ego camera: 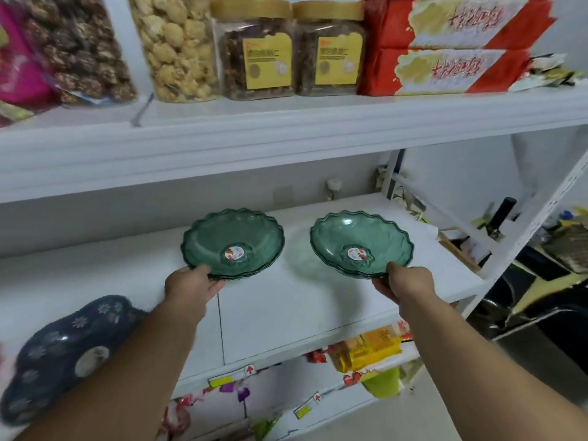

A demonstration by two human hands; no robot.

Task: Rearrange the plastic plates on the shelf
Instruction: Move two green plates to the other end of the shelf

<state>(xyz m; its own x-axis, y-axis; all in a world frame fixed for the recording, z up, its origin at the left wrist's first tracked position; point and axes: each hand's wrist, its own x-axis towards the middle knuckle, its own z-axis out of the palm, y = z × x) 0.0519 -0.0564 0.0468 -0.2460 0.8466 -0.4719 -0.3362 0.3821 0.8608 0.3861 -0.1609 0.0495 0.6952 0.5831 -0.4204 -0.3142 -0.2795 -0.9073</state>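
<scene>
Two small stacks of translucent green plastic plates with scalloped rims sit side by side on the white middle shelf [273,313]. My left hand [191,286] grips the near rim of the left green stack [234,237]. My right hand [404,283] grips the near rim of the right green stack [361,237], thumb on top and fingers under. Each top plate has a round sticker in its centre. A dark blue flower-patterned plate [63,354] lies at the shelf's near left, partly behind my left forearm.
The shelf above holds clear jars of snacks [254,52] and red packages [445,43]. Below are yellow packets [372,346] and wrapped sweets. A shelf upright [541,211] stands at the right, with clutter and a dark bottle [501,213] beyond it.
</scene>
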